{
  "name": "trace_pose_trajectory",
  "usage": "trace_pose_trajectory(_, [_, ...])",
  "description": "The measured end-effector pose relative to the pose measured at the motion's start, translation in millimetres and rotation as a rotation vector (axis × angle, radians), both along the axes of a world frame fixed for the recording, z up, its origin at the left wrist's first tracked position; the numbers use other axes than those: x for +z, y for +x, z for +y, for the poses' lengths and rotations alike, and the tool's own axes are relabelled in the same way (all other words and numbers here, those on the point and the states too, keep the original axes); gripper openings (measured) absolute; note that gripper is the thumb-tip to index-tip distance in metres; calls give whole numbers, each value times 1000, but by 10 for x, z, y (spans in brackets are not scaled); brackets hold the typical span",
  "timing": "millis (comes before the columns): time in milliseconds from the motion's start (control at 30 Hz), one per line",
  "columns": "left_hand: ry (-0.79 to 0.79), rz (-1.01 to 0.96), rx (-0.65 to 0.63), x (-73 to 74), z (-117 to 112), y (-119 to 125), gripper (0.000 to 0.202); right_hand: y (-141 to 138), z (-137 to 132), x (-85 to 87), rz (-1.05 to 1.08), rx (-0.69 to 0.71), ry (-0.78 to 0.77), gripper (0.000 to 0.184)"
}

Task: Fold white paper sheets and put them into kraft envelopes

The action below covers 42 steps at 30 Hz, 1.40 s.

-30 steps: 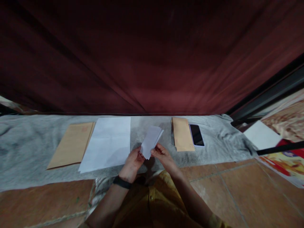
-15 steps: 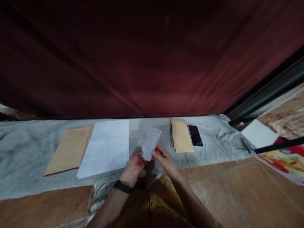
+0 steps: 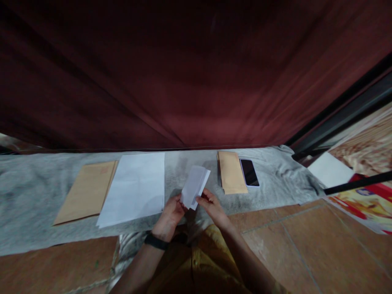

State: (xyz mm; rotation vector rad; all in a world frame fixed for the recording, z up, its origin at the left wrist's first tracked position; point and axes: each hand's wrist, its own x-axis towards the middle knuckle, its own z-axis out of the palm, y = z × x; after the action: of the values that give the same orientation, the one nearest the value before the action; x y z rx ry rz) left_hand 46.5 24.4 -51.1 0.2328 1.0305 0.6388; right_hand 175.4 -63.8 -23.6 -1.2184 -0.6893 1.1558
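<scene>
Between my two hands is a folded white sheet of paper (image 3: pixel 193 185), tilted, its layers fanned a little apart along the right side. My left hand (image 3: pixel 173 210) grips its lower left edge, with a dark band around the wrist. At the lower right edge, the fingers of my right hand (image 3: pixel 211 204) pinch the paper. To the left lies a stack of large white sheets (image 3: pixel 134 188), beside a large brown envelope (image 3: pixel 85 190). On the right is a stack of smaller brown envelopes (image 3: pixel 233 173).
A phone (image 3: pixel 250 172) lies just right of the small envelopes. Everything rests on a grey cloth (image 3: pixel 281 183) over a narrow surface. A dark red curtain (image 3: pixel 196 81) hangs behind. At far right are a black bar (image 3: pixel 358 182) and a colourful printed box (image 3: pixel 364 204); below is tiled floor (image 3: pixel 294 237).
The right layer of the folded paper has spread further from the rest, with my right fingers at it. The whole view has shifted slightly.
</scene>
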Motion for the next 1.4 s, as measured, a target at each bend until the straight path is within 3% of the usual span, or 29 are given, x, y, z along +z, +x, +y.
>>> trace_pose_trajectory(200, [70, 96, 81, -17, -28, -72, 10, 50, 29, -38, 76, -117, -71, 25])
trace_pose_trajectory(433, [254, 200, 61, -29, -82, -154, 34, 57, 18, -64, 129, -166, -103, 28])
trace_pose_trajectory(600, [320, 255, 77, -20, -75, -189, 37, 99, 19, -76, 214, -233, -105, 34])
trace_pose_trajectory(833, [312, 280, 25, 24, -66, -227, 26, 207, 47, -61, 283, -169, -92, 38])
trace_pose_trajectory(967, [216, 203, -47, 40, -85, -266, 24, 247, 58, -51, 345, -168, 7, 40])
trace_pose_trajectory(1033, [168, 145, -80, 56, -84, -296, 23, 272, 53, -52, 281, -234, 52, 46])
trace_pose_trajectory(1133, [137, 106, -108, 80, -55, -349, 18, 333, 32, -63, 5, -304, 66, 58])
trace_pose_trajectory(1267, [116, 114, -167, 89, 9, -402, 7, 417, 26, -96, -211, -164, 66, 25])
trace_pose_trajectory(1400, [124, 151, -232, 108, 46, -401, 21, 447, 76, -157, -218, -190, 50, 26])
